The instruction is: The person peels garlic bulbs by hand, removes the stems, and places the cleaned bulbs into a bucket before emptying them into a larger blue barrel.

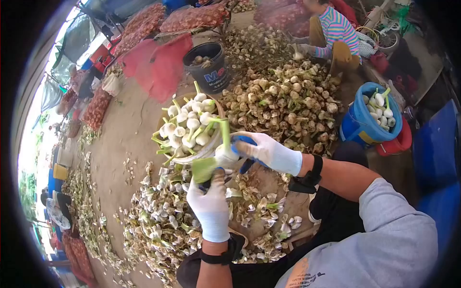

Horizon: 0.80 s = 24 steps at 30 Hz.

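A white garlic bulb (224, 153) with a thick green stalk pointing up is between my hands, in front of the full basket. My right hand (261, 150), in a white glove with blue fingers, is closed on the bulb from the right. My left hand (210, 199), gloved the same way, is closed on a pale green leafy strip (204, 169) just below the bulb. The strip is blurred, and I cannot make out whether it is still joined to the bulb. Behind them stands a round basket (222, 109) of clean white garlic with short green stalks.
Unpeeled garlic (283, 101) is heaped beyond the basket. Peeled skins (163, 216) cover the ground below my hands. A black bucket (206, 69) stands behind, and a blue bucket (355, 122) with white bulbs at right. Another person (338, 29) sits by the heap.
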{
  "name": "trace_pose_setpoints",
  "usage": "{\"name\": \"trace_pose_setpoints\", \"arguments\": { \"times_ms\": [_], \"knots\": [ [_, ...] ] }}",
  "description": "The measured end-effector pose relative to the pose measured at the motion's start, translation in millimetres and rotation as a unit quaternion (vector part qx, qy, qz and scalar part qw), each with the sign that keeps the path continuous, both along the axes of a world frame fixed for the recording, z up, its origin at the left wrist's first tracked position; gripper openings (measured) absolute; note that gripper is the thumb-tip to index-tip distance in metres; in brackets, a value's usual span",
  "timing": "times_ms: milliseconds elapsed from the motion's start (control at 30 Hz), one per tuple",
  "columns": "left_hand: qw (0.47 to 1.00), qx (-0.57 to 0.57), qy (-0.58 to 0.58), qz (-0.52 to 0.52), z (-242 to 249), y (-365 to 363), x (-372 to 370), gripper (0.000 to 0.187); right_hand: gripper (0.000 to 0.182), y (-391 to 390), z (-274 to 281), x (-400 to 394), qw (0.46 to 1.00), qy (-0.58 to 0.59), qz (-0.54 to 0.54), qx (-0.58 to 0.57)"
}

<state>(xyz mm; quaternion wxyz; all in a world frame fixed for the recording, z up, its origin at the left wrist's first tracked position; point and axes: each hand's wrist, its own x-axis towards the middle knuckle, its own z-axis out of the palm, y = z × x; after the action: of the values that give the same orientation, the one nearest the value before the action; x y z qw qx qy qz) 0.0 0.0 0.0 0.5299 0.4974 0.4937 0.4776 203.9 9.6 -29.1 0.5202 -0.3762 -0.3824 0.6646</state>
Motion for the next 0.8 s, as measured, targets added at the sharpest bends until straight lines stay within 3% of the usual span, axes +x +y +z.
{"name": "trace_pose_setpoints", "arguments": {
  "times_ms": [67,167,200,367,433,467,500,533,567,600,633,700,800],
  "knots": [
    [0.983,0.129,0.134,-0.015,-0.2,-4.7,5.7,0.022,0.052,-7.0,12.8,-2.0,0.978,-0.174,-0.012,0.113],
    [0.967,0.189,0.171,-0.022,-5.9,-2.8,3.9,0.022,0.047,9.3,-3.5,-5.2,0.988,-0.125,-0.053,0.075],
    [0.995,0.074,0.065,-0.031,-6.0,-3.5,2.1,0.023,0.042,10.2,-3.3,-6.9,0.998,-0.005,-0.065,0.006],
    [0.987,-0.019,-0.15,0.057,13.7,5.2,-8.8,0.024,0.036,27.3,2.9,21.7,0.977,0.117,-0.173,-0.028],
    [0.999,0.009,-0.022,0.031,10.7,11.6,-26.6,0.02,0.037,26.8,10.5,42.3,0.987,0.073,-0.136,0.042],
    [0.997,-0.02,0.062,-0.041,14.7,10.4,-35.7,0.025,0.037,23.6,11.8,42.0,0.988,0.007,-0.131,0.08],
    [0.997,-0.019,0.06,-0.039,5.3,8.8,-40.5,0.025,0.038,19.3,13.0,38.6,0.984,-0.059,-0.124,0.117],
    [0.963,0.05,0.239,-0.117,-9.3,7.8,-44.9,0.031,0.037,16.3,11.9,35.2,0.971,-0.149,-0.098,0.161],
    [0.885,0.114,0.409,-0.191,-20.1,5.9,-49.8,0.037,0.038,9.8,10.1,32.0,0.962,-0.205,-0.081,0.164],
    [0.887,0.082,0.403,-0.209,-19.7,-0.4,-44.6,0.046,0.039,7.1,10.4,27.6,0.964,-0.204,-0.063,0.16],
    [0.889,0.114,0.384,-0.223,-22.6,-3.3,-43.2,0.041,0.04,4.8,10.7,22.6,0.966,-0.203,-0.044,0.156],
    [0.903,0.023,0.363,-0.23,1.2,-3.5,-37.3,0.043,0.043,-1.9,20.9,15.9,0.958,-0.228,-0.028,0.172],
    [0.973,0.029,0.195,-0.119,17.5,-5.0,-23.7,0.033,0.048,-5.1,22.0,6.8,0.936,-0.268,-0.015,0.227]
  ]
}}
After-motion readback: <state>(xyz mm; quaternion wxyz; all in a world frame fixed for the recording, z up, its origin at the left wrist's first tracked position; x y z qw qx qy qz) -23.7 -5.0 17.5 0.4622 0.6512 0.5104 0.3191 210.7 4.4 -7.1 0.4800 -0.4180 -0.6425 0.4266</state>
